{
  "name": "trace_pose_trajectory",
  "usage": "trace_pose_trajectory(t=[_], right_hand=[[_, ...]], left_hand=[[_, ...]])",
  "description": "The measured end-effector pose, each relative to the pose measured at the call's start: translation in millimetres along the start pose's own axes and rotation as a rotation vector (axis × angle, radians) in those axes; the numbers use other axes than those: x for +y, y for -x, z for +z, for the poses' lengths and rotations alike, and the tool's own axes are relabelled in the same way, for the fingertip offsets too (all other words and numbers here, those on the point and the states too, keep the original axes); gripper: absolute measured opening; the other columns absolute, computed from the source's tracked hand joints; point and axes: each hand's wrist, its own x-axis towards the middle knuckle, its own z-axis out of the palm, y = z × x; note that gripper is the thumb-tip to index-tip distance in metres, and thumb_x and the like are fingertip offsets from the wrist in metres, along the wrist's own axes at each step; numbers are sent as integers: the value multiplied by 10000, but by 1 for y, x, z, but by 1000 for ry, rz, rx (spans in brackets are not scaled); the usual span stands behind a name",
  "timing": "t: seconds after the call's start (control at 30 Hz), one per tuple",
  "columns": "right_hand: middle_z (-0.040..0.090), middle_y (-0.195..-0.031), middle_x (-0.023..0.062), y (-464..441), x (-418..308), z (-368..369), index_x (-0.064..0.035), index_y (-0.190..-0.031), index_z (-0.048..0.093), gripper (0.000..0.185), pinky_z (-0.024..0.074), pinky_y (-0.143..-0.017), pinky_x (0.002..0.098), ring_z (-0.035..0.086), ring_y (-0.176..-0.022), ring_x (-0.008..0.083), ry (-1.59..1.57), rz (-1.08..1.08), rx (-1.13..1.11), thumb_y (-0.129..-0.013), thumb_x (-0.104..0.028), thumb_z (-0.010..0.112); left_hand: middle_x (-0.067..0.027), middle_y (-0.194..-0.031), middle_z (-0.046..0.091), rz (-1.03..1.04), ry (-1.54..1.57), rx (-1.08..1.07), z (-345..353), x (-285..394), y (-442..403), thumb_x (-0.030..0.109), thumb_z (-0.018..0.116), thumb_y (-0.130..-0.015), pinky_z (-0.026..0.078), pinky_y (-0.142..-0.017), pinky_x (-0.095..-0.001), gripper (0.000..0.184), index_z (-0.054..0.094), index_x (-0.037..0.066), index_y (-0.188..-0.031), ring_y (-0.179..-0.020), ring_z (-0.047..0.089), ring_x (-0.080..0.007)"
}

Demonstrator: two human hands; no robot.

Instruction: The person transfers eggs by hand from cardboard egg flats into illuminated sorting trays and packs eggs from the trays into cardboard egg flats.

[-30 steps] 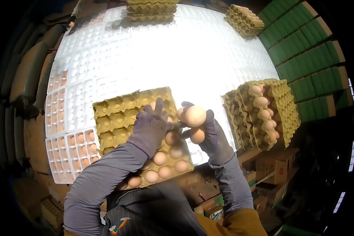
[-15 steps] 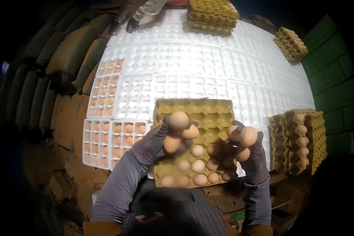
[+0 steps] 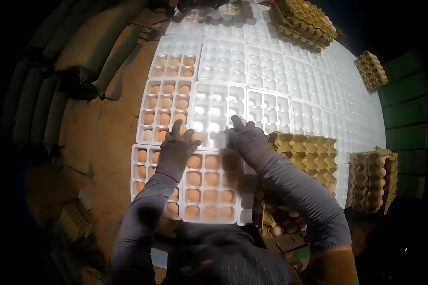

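Observation:
My left hand (image 3: 176, 149), in a dark glove, reaches over the white egg trays with its fingers curled down. An egg (image 3: 197, 138) shows between its thumb and fingers, low over a tray cell; anything under the palm is hidden. My right hand (image 3: 248, 142), gloved too, is bent over the mostly bare white tray (image 3: 213, 110); its fingers hide most of what they hold. Brown eggs fill the white tray (image 3: 141, 111) on the left and cells of the nearer tray (image 3: 211, 220). The yellow pulp tray (image 3: 304, 149) lies right of my right forearm, partly covered by it.
Stacked pulp trays with eggs (image 3: 368, 178) stand at the right, with another stack (image 3: 304, 23) at the far side and a smaller one (image 3: 370, 71) at the far right. Full sacks (image 3: 88, 45) lie on the left by the brown floor (image 3: 100, 137).
Both hands have moved from above the pulp tray, where each held several eggs, left and forward to the white trays. The view has shifted left, and the pulp tray now sits further right.

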Motion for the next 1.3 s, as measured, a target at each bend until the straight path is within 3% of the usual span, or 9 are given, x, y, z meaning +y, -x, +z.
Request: trace_pose_trajectory(t=[0.23, 0.33, 0.47, 0.63, 0.83, 1.0, 1.1, 1.2, 1.3], right_hand=[[590, -1203, 112, -33, -20, 35, -200, -1193, 668, 297, 555, -847, 437, 689, -947, 342, -492, -17, -95, -902, -252, 649], [622, -1139, 117, -47, -12, 28, -154, -1146, 689, 243, 544, -838, 434, 681, -906, 318, -674, 215, 200, -909, -196, 655], [646, -1129, 120, -82, 21, 75, -152, -1230, 656, 370, 481, -947, 418, 619, -1001, 323, -791, 405, 550, -869, -68, 651], [643, -1235, 127, -32, 8, 8, -117, -1315, 609, 462, 516, -885, 338, 618, -1058, 215, -1734, 552, 369, -872, 8, 565], [664, -1232, 110, 154, -34, -55, -157, -1296, 641, 348, 502, -1008, 370, 634, -1102, 241, -1010, 17, 224, -949, -181, 658], [668, -1210, 81, 288, 72, -62, -136, -1210, 664, 328, 502, -1014, 429, 617, -1152, 296, -585, 453, 376, -886, -173, 703], [658, -1228, 68, 303, 132, -42, -141, -1228, 655, 362, 474, -1079, 450, 581, -1216, 325, -144, 116, 232, -870, -127, 710], [662, -1220, 59, 304, 146, -33, -132, -1229, 651, 327, 484, -1073, 428, 582, -1233, 293, -169, 35, 355, -905, -131, 693], [663, -1202, 50, 326, 156, -51, -109, -1253, 629, 304, 498, -1052, 376, 600, -1199, 230, -1268, 453, 430, -960, -184, 649]], left_hand=[[-175, -1256, 569, 81, 104, -306, 0, 12, -70, 284, 618, -952, 537, -931, -436, 421, 589, 192, -1362, -1084, 654, -333], [-166, -1268, 589, -13, 314, -354, -16, 12, -88, 246, 656, -929, 527, -937, -416, 439, 598, 169, -1357, -1117, 640, -342], [-175, -1285, 587, 118, 790, 103, 37, 38, -106, 147, 591, -958, 477, -1015, -408, 399, 576, 111, -1356, -1194, 575, -348], [-169, -1513, 411, 331, 115, 114, 98, 50, -103, 193, 480, -1016, 166, -1246, -491, 484, 416, 100, -1486, -1463, 291, -368], [-155, -1459, 470, 265, 365, 188, 81, 66, -94, 170, 561, -993, 337, -1166, -455, 508, 435, 109, -1481, -1398, 383, -356], [-146, -1218, 658, 403, 751, -74, -25, 163, 9, 52, 618, -933, 479, -1022, -421, 300, 661, 52, -1229, -1132, 630, -339], [-144, -1224, 668, 713, 537, -153, -23, 228, 50, 107, 649, -920, 450, -1058, -447, 317, 660, 39, -1229, -1206, 599, -333], [-127, -1221, 664, 757, 353, -168, 4, 288, 68, 215, 668, -923, 326, -1175, -486, 369, 632, 72, -1261, -1339, 477, -350], [-124, -1236, 663, 802, 177, -147, 23, 311, 72, 238, 677, -920, 323, -1182, -497, 383, 632, 73, -1262, -1307, 509, -348]])
